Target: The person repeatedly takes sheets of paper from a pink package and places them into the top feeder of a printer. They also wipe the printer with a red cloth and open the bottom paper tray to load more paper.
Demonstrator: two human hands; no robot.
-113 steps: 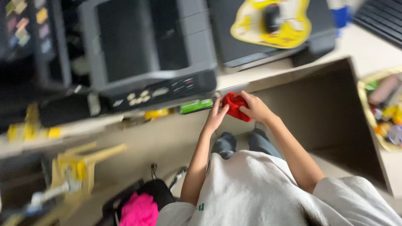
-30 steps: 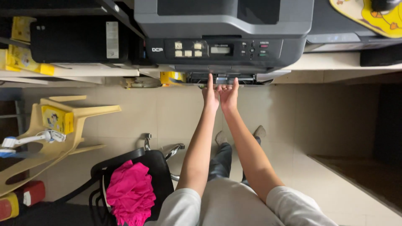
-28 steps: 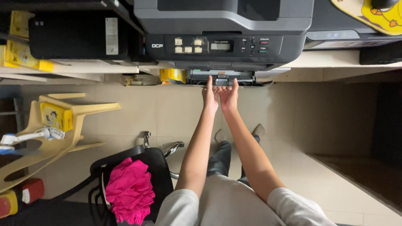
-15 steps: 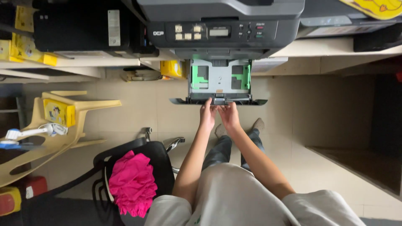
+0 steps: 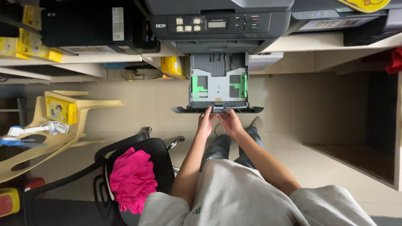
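Observation:
A dark grey printer (image 5: 217, 25) stands on a pale desk at the top of the head view. Its paper tray (image 5: 217, 86) is pulled far out toward me, grey inside with green guides and no paper visible. My left hand (image 5: 205, 121) and my right hand (image 5: 229, 120) both grip the tray's dark front lip (image 5: 184, 110) from below, side by side at its middle. My legs and feet show under my arms.
A black chair (image 5: 146, 163) with a pink cloth (image 5: 132, 178) stands at my left. A tipped yellow plastic chair (image 5: 63, 125) lies further left. A second black printer (image 5: 83, 25) sits on a shelf. A red cloth (image 5: 394, 60) hangs at the right edge.
The paper tray has slid out of the printer toward me, drawn by both hands; it was closed a second ago. The red cloth held earlier is no longer in my hands.

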